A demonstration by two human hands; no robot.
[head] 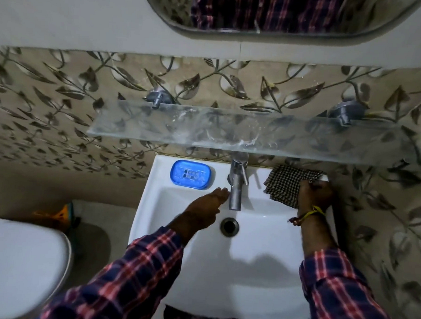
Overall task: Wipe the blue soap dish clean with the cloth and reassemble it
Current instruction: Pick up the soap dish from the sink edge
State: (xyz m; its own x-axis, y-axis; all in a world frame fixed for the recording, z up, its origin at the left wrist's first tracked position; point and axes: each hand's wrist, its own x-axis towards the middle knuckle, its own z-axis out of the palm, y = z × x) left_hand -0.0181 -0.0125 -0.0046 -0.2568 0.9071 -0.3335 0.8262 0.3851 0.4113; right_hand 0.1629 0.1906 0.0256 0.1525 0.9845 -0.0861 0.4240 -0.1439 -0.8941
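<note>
On sink's back ledge: blue oval plastic soap dish sits assembled left of tap, untouched. Your right hand fingers grip checkered cloth; left hand fingers straight, together. Looks like pickup step; next, bring cloth over, lift dish apart.

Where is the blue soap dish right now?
The soap dish sits on the sink rim at the back left, left of the tap. The left hand hovers just in front of it, not touching.
</note>
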